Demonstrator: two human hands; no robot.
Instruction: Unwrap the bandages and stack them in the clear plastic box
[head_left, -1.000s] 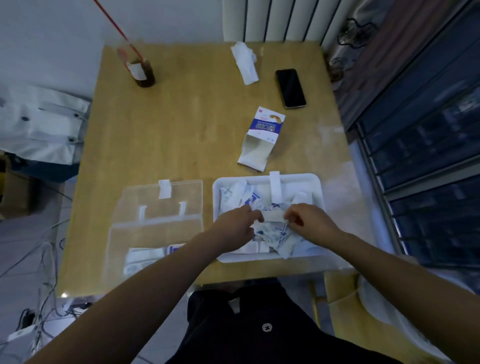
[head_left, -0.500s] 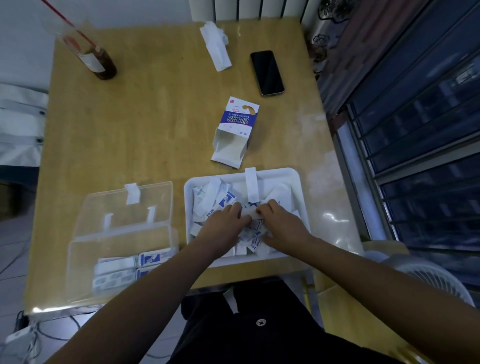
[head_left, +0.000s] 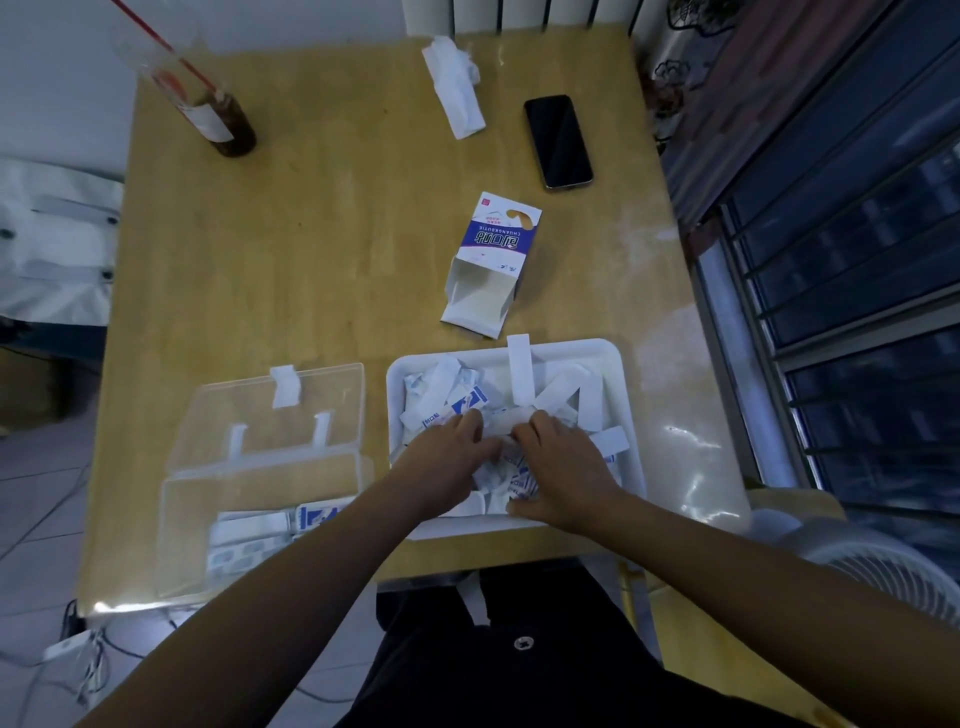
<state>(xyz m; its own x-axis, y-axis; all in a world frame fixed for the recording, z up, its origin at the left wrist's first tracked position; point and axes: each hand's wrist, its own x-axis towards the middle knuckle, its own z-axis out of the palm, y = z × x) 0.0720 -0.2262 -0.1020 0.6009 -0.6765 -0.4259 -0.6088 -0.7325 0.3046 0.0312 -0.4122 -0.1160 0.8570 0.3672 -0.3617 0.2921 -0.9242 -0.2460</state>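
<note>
Bandage spans crosswise between left hand and right hand, over the tray.
Each pinches one end; the clear box sits leftward, nearer the left hand.

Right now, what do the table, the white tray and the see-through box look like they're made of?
The table looks like wood or wood-look laminate: pale grain lines, glossy glare near its right edge. The tray seems moulded plastic: opaque white, rounded rim, slight sheen. The box is probably clear hard plastic: the table shows through its open lid.
</note>
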